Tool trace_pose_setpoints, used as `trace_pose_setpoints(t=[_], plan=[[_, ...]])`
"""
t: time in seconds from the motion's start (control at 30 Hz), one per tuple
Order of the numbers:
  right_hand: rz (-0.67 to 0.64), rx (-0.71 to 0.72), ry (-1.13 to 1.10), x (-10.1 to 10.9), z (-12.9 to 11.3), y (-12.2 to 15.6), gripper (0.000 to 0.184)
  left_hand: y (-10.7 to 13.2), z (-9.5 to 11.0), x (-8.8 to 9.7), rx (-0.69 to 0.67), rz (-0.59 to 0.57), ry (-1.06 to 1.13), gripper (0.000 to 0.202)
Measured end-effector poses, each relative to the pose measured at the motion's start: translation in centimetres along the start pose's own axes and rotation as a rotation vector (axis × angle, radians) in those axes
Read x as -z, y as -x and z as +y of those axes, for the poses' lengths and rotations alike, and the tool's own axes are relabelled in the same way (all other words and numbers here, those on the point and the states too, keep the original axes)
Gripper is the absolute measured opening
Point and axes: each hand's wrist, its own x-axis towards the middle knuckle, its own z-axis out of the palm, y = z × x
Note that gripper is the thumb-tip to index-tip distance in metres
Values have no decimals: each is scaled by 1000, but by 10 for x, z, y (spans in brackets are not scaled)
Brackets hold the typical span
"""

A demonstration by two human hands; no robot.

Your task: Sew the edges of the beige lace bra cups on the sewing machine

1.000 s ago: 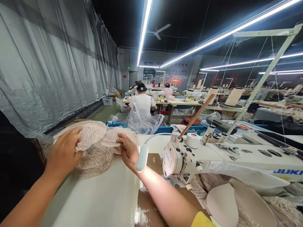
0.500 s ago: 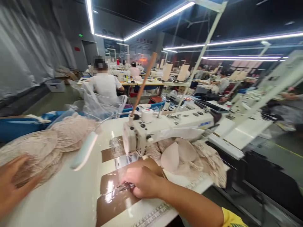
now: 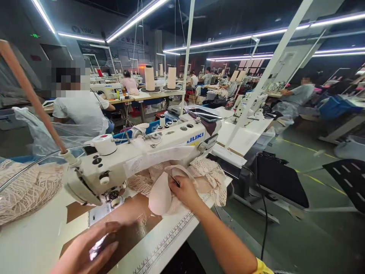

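Observation:
My right hand (image 3: 184,192) is closed around small thread snips (image 3: 174,180), whose pointed tip sticks out past the fingers. It rests at the edge of a beige bra cup (image 3: 160,195); whether the fingers also pinch the cup is hidden. Beneath and behind lies a heap of beige lace pieces (image 3: 209,173), to the right of the needle area. My left hand (image 3: 88,247) is held low over the shiny brown plate (image 3: 135,219), thumb and fingers apart, with nothing visible between them. The white sewing machine (image 3: 145,146) stands just beyond both hands.
A pile of beige lace (image 3: 31,190) sits on the table's left side. A printed ruler (image 3: 165,243) runs along the front edge. A wooden stick (image 3: 31,95) rises from the machine head. A black seat (image 3: 281,179) stands at right; a person in white (image 3: 78,110) sits ahead.
My right hand has moved right from the brown plate to the bra cups, still holding the snips. My left hand has left the lace pile and come over the plate. The view has swung right.

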Motion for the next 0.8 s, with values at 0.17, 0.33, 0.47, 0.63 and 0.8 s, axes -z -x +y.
trace_pose_setpoints(t=[0.17, 0.33, 0.47, 0.63, 0.8], plan=[[-14, 91, -148, -6, -1, 4, 17, -54, 61, -35, -90, 19, -40, 47], [-57, 134, -357, -1, -4, 18, 26, -123, 88, -61, -96, 131, -40, 53], [-32, 165, -437, 3, -4, 27, 26, -161, 101, -75, -23, 100, -79, 40], [57, 180, -406, 16, 1, 38, 23, -145, 107, -74, -66, 26, -22, 16], [113, 232, -409, 27, 6, 49, 26, -77, 94, -42, -7, -4, 260, 16]])
